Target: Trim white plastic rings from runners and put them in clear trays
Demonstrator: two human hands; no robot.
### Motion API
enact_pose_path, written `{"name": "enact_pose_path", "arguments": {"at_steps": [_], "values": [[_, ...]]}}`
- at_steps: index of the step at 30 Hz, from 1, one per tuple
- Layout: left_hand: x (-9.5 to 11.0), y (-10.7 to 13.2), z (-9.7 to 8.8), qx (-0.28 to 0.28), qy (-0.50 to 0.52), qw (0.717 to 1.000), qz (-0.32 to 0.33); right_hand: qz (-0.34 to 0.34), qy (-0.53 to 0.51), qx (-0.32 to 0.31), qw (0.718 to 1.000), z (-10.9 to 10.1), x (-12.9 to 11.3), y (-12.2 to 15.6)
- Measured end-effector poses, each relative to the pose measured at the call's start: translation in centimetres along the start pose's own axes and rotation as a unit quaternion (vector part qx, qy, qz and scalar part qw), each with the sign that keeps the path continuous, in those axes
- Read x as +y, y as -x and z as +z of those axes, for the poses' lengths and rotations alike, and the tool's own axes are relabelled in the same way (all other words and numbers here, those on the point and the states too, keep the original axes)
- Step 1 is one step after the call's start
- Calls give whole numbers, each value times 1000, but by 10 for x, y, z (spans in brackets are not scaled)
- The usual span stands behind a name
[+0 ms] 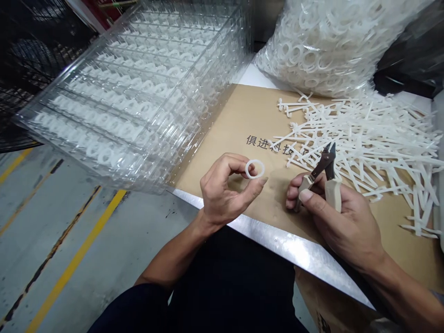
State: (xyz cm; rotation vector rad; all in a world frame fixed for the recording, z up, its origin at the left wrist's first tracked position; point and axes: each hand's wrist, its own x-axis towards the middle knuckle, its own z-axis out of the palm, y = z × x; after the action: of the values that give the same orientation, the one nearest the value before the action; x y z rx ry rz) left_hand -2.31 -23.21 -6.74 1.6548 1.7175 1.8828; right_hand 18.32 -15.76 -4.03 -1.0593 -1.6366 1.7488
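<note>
At far left, over a grey floor [52, 240] with yellow lines, a stack of clear trays [194, 134] overhangs the table [277, 243]. The trays are split into rows of small pockets. Most pockets hold white rings [138, 108], one apiece as far as the blur allows. The stack looks light but floppy, with thin walls that would buckle under a hard squeeze.

A sheet of cardboard [239, 115] covers the table top. Above its near edge the left hand [224, 194] pinches a single ring [255, 169] by its rim, between thumb and curled fingers, held up clear of the cardboard. The ring looks like a thin moulded plastic part: nearly weightless, smooth, a little springy, easy to drop or to bend out of round. The rim is the sensible place to hold it, lightly, from opposite sides.

Just right of it, the right hand [342, 217] is closed around the pale handles of the cutters [324, 166], whose dark tips point up and away. Whether the blades are shut cannot be told.

Beyond the cutters a loose pile of sprues [378, 138] lies on the cardboard, thin white sticks crossing every way, light and likely brittle. Behind them a clear bag [277, 60] bulges with many more white rings. A black bag [409, 55] sits at far right, its contents hidden.
</note>
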Motion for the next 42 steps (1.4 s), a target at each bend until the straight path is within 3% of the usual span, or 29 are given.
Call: {"name": "enact_pose_path", "arguments": {"at_steps": [12,14,16,19,21,26,30,33,36,39,42], "values": [[1,2,-2,-36,36,998,-42,9,-11,-10,1000,-2,3,-2],[2,-1,-4,-55,72,993,-76,17,-34,-18,999,-3,6,-4],[6,-6,-9,-69,143,976,-152,23,-62,-25,998,-3,9,-7],[16,-19,-19,-54,272,924,-263,23,-92,-33,995,-2,10,-12],[25,-29,-30,-34,324,900,-288,23,-105,-33,994,-1,9,-13],[49,-59,-72,-49,319,898,-298,32,-131,-29,990,0,9,-14],[61,-104,-113,-41,252,929,-266,35,-137,-30,990,0,10,-15],[53,-154,-135,-16,207,950,-232,39,-137,-20,990,1,10,-16],[25,-208,-144,-9,156,967,-202,53,-154,4,987,2,9,-15],[-19,-261,-144,-26,-9,988,-150,70,-171,21,983,3,9,-15],[-64,-308,-139,-52,-124,983,-126,85,-180,29,980,4,11,-16]]}}
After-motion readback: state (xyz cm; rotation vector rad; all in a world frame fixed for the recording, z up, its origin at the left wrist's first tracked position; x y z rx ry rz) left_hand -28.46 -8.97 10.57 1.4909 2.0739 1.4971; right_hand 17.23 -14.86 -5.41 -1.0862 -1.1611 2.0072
